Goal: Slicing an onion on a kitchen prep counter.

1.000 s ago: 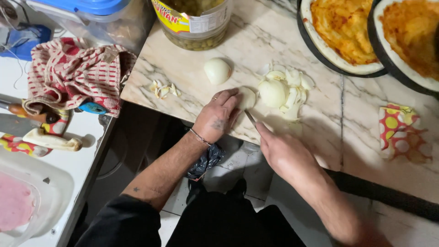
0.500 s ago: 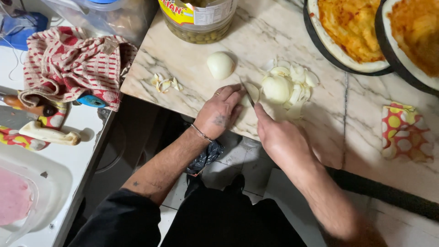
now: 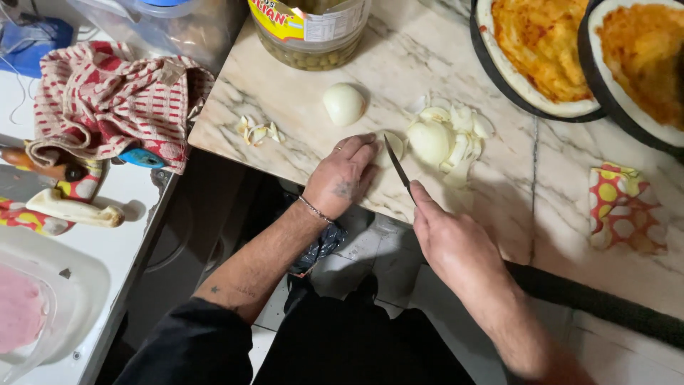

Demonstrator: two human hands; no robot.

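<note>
Since a moment ago, right hand has drawn the knife back — fingers gripping it; left hand pins an onion piece on the worktop. Mid-slicing, seemingly — next cut needs clear fingertips.

Two hands work at the middle of the frame, the left hand and the right hand, with one knife between them. On the marble counter lie one whole peeled onion, one onion piece under the fingers, one pile of onion slices and one small heap of peelings. At the top stand one jar and two dishes of orange food, with one checked cloth at upper left.
</note>
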